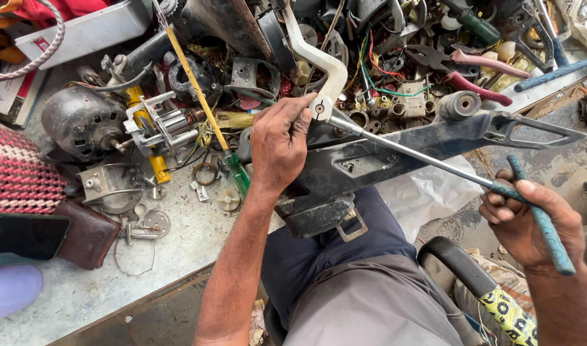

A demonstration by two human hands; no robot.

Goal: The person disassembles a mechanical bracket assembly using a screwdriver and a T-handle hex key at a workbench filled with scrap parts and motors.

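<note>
A dark metal frame [396,150] is laid across the person's lap and against the edge of the cluttered tabletop [82,288], so that it is propped at two places and kept from swinging. The left hand [279,142] is closed over the frame's upper edge, its fingertips pressed against the round end of a white bent lever [319,64] where that lever meets the frame; the joint appears to be steadied in this way. The right hand [530,221] is wrapped tightly around the teal handle of a long screwdriver [421,159], whose steel shaft is run diagonally across the frame so that the tip is set at the fastener in the lever's round end. The shaft is kept low and nearly flat over the frame, probably so that force is carried straight into the fastener. Behind, on the tabletop, a grey electric motor [82,122], a green-handled screwdriver [237,174], red-handled pliers [473,74] and tangled wiring are heaped well apart from the work, while a brown wallet [88,234] is left near the front edge.
</note>
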